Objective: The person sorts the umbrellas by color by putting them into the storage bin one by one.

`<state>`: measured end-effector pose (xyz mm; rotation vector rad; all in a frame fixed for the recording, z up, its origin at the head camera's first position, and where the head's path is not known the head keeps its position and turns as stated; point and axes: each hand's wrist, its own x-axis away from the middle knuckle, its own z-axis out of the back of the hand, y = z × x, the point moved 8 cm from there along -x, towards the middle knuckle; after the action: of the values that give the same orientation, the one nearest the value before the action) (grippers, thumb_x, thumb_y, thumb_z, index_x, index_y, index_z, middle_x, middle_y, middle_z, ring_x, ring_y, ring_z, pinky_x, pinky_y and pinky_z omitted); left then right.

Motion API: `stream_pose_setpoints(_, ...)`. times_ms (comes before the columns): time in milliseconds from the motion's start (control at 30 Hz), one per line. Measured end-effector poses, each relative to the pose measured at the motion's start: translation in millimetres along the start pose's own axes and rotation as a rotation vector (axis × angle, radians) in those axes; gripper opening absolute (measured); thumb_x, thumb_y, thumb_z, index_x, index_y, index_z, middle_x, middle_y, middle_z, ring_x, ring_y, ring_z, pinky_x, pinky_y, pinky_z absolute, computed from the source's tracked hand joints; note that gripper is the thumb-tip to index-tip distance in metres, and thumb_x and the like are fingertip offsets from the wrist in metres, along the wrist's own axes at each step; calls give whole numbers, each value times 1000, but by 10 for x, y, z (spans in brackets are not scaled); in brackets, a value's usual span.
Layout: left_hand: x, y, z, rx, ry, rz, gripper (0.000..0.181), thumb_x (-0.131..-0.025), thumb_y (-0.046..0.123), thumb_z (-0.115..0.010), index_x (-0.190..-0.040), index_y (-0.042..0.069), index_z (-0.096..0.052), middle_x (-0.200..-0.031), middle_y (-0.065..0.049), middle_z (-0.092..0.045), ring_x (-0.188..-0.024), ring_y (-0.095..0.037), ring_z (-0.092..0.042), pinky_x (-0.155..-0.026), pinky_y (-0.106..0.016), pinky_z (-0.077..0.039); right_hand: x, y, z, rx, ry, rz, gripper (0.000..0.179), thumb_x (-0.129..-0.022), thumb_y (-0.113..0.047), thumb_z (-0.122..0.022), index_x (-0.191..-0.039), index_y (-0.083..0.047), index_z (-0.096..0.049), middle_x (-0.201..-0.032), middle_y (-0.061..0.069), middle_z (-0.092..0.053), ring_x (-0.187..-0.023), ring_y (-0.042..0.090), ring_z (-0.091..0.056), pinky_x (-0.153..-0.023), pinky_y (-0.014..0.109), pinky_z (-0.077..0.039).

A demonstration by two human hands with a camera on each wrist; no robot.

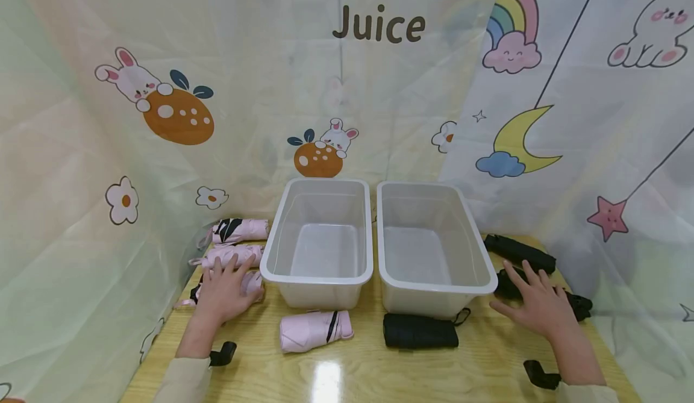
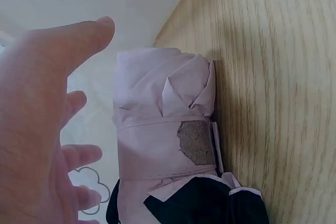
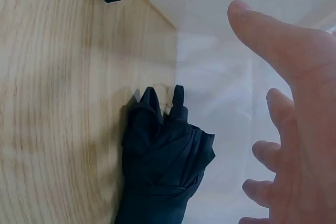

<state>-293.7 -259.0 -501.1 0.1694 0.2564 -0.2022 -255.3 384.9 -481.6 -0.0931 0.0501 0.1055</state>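
My left hand [image 1: 223, 291] hovers with spread fingers over a folded pink umbrella [image 1: 253, 284] at the table's left side. In the left wrist view that pink umbrella [image 2: 152, 145], with its strap and a dark patch, lies apart from the fingers. Two more pink umbrellas, a middle one [image 1: 246, 252] and a far one [image 1: 252, 229], lie beyond it. On the right, my right hand [image 1: 539, 306] is held above a folded black umbrella [image 1: 580, 306], fingers apart. The right wrist view has a gap between the hand and this black umbrella [image 3: 163, 166]. Another black umbrella [image 1: 520, 252] lies behind.
Two white plastic bins, a left one [image 1: 317, 281] and a right one [image 1: 439, 287], stand side by side in the middle. Before them lie a pink umbrella [image 1: 309, 331] and a black umbrella [image 1: 420, 332] on the wooden table [image 1: 271, 379]. Printed curtains [image 1: 260, 90] surround the table.
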Motion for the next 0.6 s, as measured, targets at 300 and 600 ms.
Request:
stream_pose_setpoints(300, 10, -35, -38, 14, -28, -2, 77, -84, 58, -65, -147, 18, -43, -145, -28, -37, -128, -65, -22, -100, -75, -9, -75, 18, 66, -15, 42, 16, 105, -80, -71, -59, -157, -27, -3, -155, 32, -9, -129, 64, -16, -87, 82, -17)
stream_pose_setpoints(600, 99, -95, -31, 15, -43, -1, 76, -84, 59, -65, -143, 15, -48, -141, -26, -42, -129, -58, -28, -100, -73, -13, -170, -53, 229, -196, 97, 71, 82, -95, -52, -55, -157, -22, -11, -154, 32, -15, -129, 61, -23, -82, 78, -29)
